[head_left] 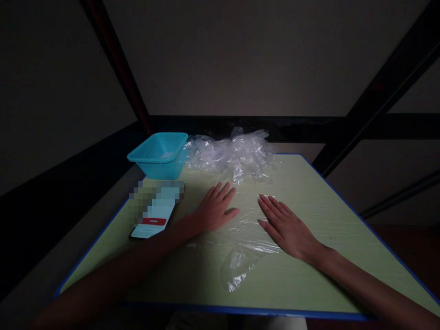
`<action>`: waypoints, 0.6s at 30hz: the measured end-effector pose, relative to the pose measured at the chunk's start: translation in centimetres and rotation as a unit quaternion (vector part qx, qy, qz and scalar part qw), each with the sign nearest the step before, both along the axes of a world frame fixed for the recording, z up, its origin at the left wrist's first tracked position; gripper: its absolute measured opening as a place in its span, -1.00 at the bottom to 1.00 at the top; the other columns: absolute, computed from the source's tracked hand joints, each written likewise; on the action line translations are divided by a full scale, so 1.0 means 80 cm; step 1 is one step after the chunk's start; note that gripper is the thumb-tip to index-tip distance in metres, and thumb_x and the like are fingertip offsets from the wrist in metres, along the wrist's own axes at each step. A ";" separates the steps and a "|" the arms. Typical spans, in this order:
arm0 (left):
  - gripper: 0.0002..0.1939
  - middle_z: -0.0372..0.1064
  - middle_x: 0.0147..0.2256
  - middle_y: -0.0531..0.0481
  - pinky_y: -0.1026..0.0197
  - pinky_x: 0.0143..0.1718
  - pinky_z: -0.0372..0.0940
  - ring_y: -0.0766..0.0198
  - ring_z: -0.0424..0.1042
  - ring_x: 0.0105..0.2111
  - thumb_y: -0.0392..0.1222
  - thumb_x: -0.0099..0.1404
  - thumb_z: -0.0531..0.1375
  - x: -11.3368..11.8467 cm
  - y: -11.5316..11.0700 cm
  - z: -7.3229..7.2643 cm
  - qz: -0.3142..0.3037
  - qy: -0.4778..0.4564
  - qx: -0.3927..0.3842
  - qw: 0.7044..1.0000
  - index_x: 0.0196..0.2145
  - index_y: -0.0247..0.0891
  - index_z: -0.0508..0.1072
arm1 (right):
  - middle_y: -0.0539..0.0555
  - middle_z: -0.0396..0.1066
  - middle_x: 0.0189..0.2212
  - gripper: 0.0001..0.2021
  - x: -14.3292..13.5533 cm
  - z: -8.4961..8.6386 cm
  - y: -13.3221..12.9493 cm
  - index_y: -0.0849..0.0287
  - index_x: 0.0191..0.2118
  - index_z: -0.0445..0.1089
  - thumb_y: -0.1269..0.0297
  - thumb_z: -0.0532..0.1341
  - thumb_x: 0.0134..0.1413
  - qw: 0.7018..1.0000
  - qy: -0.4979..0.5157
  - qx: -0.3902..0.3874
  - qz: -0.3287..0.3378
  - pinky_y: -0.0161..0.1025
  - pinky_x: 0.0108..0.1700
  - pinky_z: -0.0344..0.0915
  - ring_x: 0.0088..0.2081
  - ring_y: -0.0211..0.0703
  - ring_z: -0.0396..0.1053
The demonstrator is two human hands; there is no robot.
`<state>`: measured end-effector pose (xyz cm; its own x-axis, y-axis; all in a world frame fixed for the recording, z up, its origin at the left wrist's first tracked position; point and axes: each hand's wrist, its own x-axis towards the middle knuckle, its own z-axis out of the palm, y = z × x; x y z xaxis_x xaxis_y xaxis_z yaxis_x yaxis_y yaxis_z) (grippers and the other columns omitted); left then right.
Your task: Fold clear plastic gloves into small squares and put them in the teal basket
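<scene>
A thin, clear plastic piece (240, 270), like a bag or a disposable glove, lies spread on the table; I cannot tell which. Its near end puffs up slightly, while wrinkles cross its middle. On its left side my left hand (216, 208) rests palm down, fingers spread and thumb pointing right. My right hand (287, 227) lies flat at its right side, fingers stretched forward. Neither hand grips anything. Beyond the hands is a crumpled heap of similar clear plastic pieces (233, 153).
A turquoise plastic basin (160, 167) stands at the table's back left, beside the heap. Nearer me, left of my left hand, lies a phone (156, 215) with a lit, partly blurred screen. The pale green table (326, 275) has a blue edge; a wall rises behind it.
</scene>
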<state>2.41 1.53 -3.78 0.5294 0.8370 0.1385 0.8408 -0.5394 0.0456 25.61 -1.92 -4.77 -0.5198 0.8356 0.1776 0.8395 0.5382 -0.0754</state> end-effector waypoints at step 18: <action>-0.86 0.34 -0.27 -0.08 0.16 -0.23 0.26 0.17 0.31 -0.26 -0.18 0.19 0.14 0.002 -0.123 0.048 -0.224 -0.042 -0.058 0.972 -0.31 -0.30 0.33 | 0.17 0.39 -0.23 -0.77 -0.003 0.076 -0.042 0.27 -0.13 0.39 0.33 0.06 0.18 0.961 0.062 -0.120 0.240 -0.09 -0.10 0.34 -0.18 -0.08 0.34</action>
